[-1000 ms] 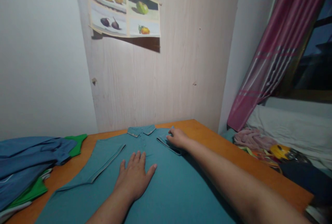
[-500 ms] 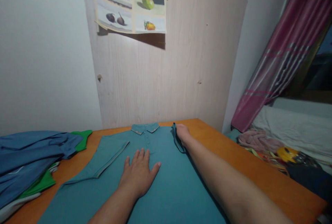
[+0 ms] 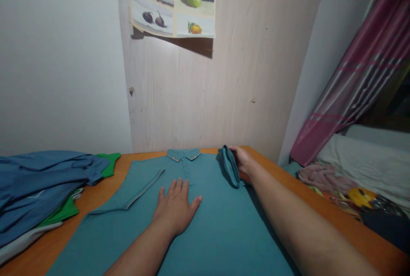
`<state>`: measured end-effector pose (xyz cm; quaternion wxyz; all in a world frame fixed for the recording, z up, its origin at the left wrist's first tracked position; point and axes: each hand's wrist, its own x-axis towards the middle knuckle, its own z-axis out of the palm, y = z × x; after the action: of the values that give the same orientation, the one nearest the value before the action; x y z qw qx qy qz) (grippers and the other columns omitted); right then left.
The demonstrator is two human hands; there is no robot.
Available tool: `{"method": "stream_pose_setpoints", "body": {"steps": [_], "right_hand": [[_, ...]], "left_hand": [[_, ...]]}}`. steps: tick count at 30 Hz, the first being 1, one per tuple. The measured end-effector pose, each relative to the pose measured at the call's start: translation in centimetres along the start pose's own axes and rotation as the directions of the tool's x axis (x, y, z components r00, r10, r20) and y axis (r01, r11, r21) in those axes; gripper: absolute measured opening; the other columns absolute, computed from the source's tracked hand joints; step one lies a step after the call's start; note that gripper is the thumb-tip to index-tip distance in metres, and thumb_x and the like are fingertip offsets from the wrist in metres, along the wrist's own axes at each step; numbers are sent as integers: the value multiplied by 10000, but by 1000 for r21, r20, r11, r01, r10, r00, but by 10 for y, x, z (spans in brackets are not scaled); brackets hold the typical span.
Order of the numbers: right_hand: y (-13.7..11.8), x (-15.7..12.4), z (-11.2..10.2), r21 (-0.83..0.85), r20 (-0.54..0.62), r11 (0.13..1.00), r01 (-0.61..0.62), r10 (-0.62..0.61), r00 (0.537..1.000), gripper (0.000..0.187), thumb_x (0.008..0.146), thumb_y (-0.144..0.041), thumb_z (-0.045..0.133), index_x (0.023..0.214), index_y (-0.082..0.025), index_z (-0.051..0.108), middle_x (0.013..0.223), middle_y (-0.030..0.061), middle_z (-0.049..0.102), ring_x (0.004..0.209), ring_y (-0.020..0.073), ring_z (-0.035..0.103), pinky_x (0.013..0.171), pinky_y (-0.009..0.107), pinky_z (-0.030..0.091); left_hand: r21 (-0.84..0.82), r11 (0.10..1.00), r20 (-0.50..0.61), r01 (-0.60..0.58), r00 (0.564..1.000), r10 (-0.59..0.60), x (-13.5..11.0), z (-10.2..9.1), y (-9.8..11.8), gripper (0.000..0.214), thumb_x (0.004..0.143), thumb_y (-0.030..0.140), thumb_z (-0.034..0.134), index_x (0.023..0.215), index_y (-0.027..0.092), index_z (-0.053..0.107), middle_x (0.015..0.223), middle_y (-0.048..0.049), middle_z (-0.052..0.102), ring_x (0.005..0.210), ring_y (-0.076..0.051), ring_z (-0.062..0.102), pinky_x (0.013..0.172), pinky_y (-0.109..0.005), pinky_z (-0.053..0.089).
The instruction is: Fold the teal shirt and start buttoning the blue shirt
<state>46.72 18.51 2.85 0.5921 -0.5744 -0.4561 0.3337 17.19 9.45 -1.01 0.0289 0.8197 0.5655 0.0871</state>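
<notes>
A teal polo shirt (image 3: pixel 211 233) lies spread front up on the orange table, its collar (image 3: pixel 183 155) at the far edge. Its left-side sleeve (image 3: pixel 141 190) is folded inward over the body. My left hand (image 3: pixel 175 207) rests flat on the chest below the buttons, fingers spread. At the far right, my right hand (image 3: pixel 242 161) grips the other sleeve (image 3: pixel 229 167), which stands raised with its opening turned toward the middle. Some of the right fingers are hidden behind the cloth.
A pile of blue, green and white clothes (image 3: pixel 48 190) lies on the table's left side. Behind the table (image 3: pixel 272 182) is a wall with a fruit poster (image 3: pixel 173 5). To the right are a pink curtain (image 3: pixel 339 79) and a bed with cloths (image 3: pixel 323 178).
My right hand has lifted the right-side sleeve a little, and its opening now shows wider. My left hand stays flat on the shirt. The view has shifted slightly.
</notes>
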Motion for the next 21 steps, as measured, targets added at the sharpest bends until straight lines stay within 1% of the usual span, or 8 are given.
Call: {"method": "stream_pose_setpoints", "body": {"steps": [2,5,10,12,14,17,19,21], "right_hand": [[0,-2,3,-22,31,1000,3,-2,1000,185,807,-321,467,733,-188,571,596,55,615,548,177,585,572,280,508],[1,-2,6,-87,8,996,27,-27,1000,177,815,-318,457,761,-192,568,651,57,621,602,159,590,596,246,490],[9,4,11,-320,-58,945,73,-97,994,223,837,-350,453,688,-200,523,633,27,559,620,158,542,580,238,444],[12,9,14,-439,-59,894,88,-126,990,257,861,-343,425,697,-190,551,668,33,576,689,174,567,623,248,451],[14,14,18,-556,-36,825,98,-142,989,282,889,-327,408,761,-179,611,758,56,632,814,197,606,713,263,465],[17,20,29,-704,24,702,107,-126,992,310,927,-293,409,1008,-161,677,1034,129,693,1087,240,596,903,309,441],[23,20,38,-777,87,617,124,-89,992,369,947,-298,413,1191,-140,641,1251,183,638,1251,264,519,1019,353,382],[32,17,47,-831,165,534,156,-31,986,446,961,-350,419,1316,-129,573,1434,203,511,1376,285,403,1108,420,296]], "left_hand": [[-2,1000,-7,-4,1000,4,-1,-1,0,868,897,714,181,1518,135,363,1604,-150,258,1492,-347,189,1165,-622,123],[-2,1000,-13,-8,1000,8,-1,-1,0,870,893,720,183,1517,141,366,1605,-152,254,1491,-348,190,1166,-620,118],[5,1000,4,0,1000,0,-1,-2,1,850,899,707,192,1518,150,367,1606,-145,252,1495,-346,178,1167,-614,126],[5,1000,0,-1,1000,1,-1,-2,1,858,897,713,188,1518,149,366,1607,-144,248,1495,-348,175,1168,-616,126],[7,1000,-3,0,1000,0,-1,-1,1,869,896,718,184,1523,142,356,1605,-143,252,1493,-349,184,1169,-620,122],[13,1000,6,2,1000,-2,-2,-3,1,863,899,710,192,1526,139,349,1605,-140,255,1492,-342,193,1171,-619,119],[14,1000,16,6,1000,-6,-2,-4,2,860,901,706,197,1529,137,341,1610,-136,241,1495,-337,184,1174,-617,115],[9,1000,17,8,1000,-8,-2,-3,2,864,900,710,193,1534,140,330,1613,-134,230,1498,-335,174,1176,-616,110]]}}
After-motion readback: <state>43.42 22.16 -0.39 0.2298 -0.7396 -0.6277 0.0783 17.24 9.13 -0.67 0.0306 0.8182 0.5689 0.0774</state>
